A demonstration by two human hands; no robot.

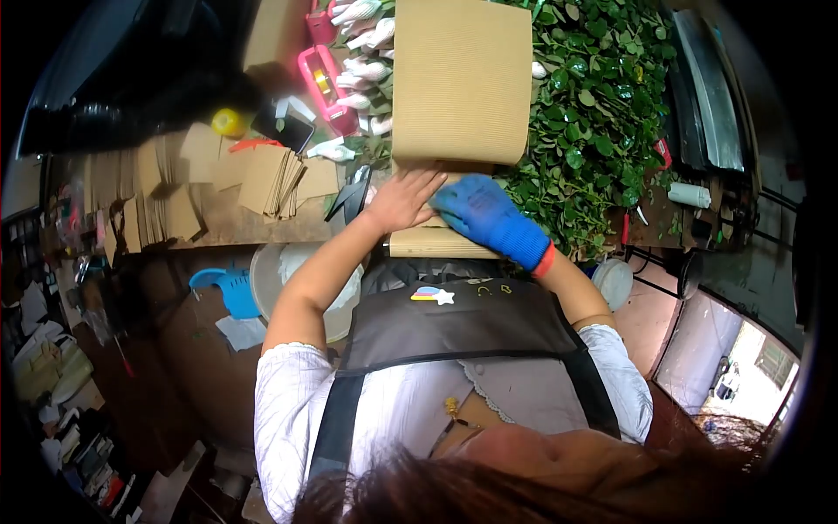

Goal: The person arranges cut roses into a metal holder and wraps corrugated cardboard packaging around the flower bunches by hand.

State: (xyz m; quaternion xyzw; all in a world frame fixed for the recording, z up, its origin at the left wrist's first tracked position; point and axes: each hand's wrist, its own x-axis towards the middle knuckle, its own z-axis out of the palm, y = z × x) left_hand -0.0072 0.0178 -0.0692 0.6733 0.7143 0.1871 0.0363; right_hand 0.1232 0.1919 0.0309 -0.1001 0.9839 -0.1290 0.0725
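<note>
A long sheet of corrugated cardboard [463, 83] lies over the worktable, its near part bent and its lower strip [441, 244] at the table's front edge. My bare left hand [406, 201] rests on the near part, fingers stretched toward the right. My right hand [478, 210], in a blue glove with an orange cuff, lies on the cardboard beside it, its fingers pointing left and partly hidden. Flower heads in white foam nets [367, 70] stick out left of the sheet. Leafy green stems [594, 113] spread out on its right.
A pink tape dispenser [327, 92], scissors [349, 196], a phone [286, 127] and stacked cardboard pieces [271, 179] lie to the left. A yellow round object [228, 122] sits behind them. Plastic sleeves [711, 96] and a white roll [690, 194] are at the right.
</note>
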